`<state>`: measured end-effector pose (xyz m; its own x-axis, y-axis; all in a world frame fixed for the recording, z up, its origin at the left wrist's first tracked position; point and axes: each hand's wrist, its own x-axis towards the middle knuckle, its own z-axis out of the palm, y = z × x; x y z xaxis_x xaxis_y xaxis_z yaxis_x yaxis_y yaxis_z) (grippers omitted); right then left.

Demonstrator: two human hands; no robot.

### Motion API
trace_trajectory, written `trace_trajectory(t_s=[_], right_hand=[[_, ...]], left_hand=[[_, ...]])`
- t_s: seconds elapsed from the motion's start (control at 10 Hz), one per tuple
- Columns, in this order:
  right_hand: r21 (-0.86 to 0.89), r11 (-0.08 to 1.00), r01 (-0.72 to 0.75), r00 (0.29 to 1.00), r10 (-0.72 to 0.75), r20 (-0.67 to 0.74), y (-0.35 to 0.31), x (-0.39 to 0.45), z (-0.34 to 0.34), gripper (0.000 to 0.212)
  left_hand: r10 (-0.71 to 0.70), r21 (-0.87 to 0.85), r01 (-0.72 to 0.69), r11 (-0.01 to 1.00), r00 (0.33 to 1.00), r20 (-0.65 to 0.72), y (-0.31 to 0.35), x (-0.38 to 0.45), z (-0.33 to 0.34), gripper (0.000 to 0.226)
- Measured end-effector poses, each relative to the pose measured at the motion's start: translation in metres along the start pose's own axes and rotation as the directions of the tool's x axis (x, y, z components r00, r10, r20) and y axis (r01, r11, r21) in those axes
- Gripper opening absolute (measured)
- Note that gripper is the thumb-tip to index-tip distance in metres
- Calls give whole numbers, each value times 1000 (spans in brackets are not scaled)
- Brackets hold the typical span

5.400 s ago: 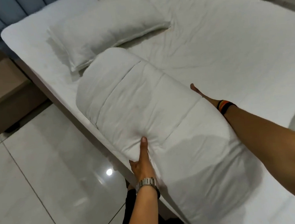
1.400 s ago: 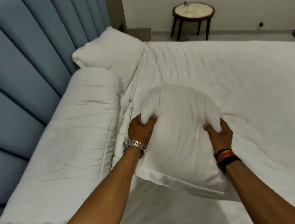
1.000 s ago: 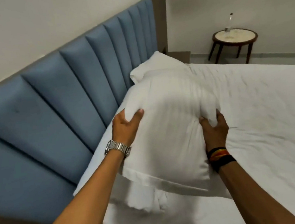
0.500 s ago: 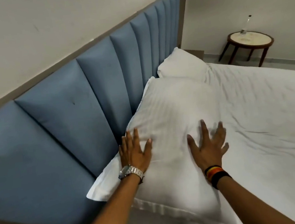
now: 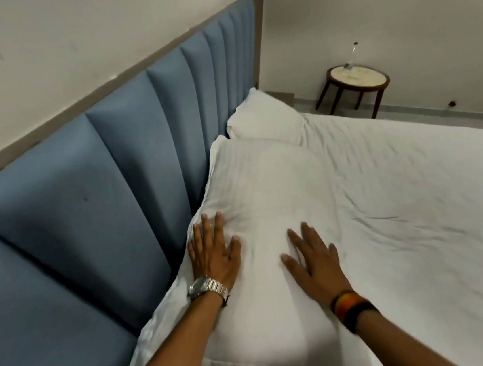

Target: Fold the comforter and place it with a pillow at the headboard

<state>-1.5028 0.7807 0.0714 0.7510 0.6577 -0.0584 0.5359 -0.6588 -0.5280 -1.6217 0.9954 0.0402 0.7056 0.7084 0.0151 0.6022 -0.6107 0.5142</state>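
Observation:
A white pillow (image 5: 264, 186) lies against the blue padded headboard (image 5: 130, 165), on top of the folded comforter, which it hides almost fully. My left hand (image 5: 214, 255), with a metal watch, rests flat on the pillow's left side with fingers spread. My right hand (image 5: 313, 257), with a striped wristband, lies flat on the pillow's middle, fingers apart. Neither hand grips anything. A second white pillow (image 5: 263, 117) sits farther along the headboard.
The white bed sheet (image 5: 417, 208) spreads wrinkled to the right. A small round wooden side table (image 5: 358, 79) with a bottle on it stands by the far wall. A pale wall rises above the headboard.
The pillow was lifted from the sheet and set down on the comforter at the headboard. Both hands let go and now lie flat on it, slid slightly nearer.

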Motion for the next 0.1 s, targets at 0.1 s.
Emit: trace_trajectory(t_s=[0.1], right_hand=[[262, 965, -3, 969, 67, -239, 12, -110, -8, 62]], left_hand=[[147, -7, -147, 989, 989, -29, 70, 35, -38, 83]])
